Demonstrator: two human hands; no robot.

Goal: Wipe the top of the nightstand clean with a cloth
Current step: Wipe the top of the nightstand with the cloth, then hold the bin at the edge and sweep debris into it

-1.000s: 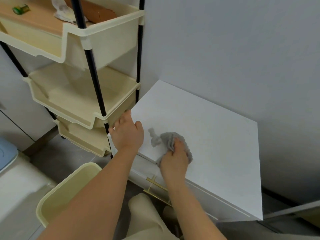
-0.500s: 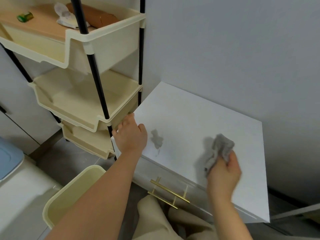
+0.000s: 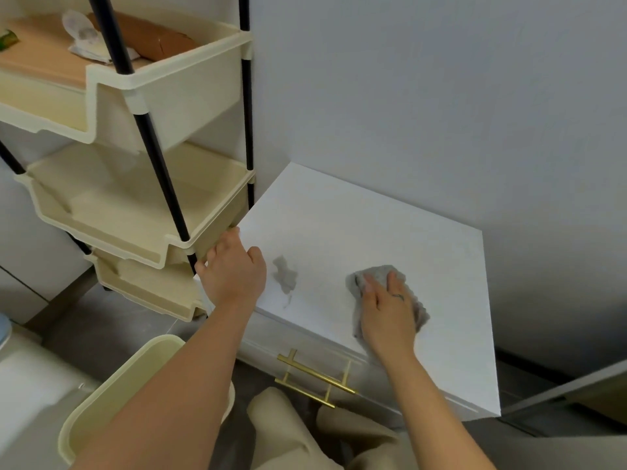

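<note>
**On the nightstand top, a flat hand on the cloth**

At lower centre of the frame the grey cloth (image 3: 380, 274) lies on the white nightstand (image 3: 356, 225) near its front edge. Most of it is covered by the right hand (image 3: 386, 313), so only its rumpled border shows above and to the right of the fingers. Left of it sits a grey patch (image 3: 284, 274); smear or scrap of fabric, I cannot tell.

The left hand (image 3: 234, 276) rests on the front left corner. Its fingers bend over the side edge and their tips are hidden, so whether they grip cannot be told; the thumb lies on top.

In the upper left, the top tray of the cream rack (image 3: 190, 106) holds a brown roll (image 3: 152, 42) and a crumpled white wrapper (image 3: 84, 35), both crossed by a black pole. A green thing (image 3: 6, 39) is cut off by the frame edge, and any print on it is unreadable.

The right hand presses the cloth with straight fingers held close together, palm down, forearm reaching up from the lower right. A small dark mark on one finger is too small to make out.
</note>
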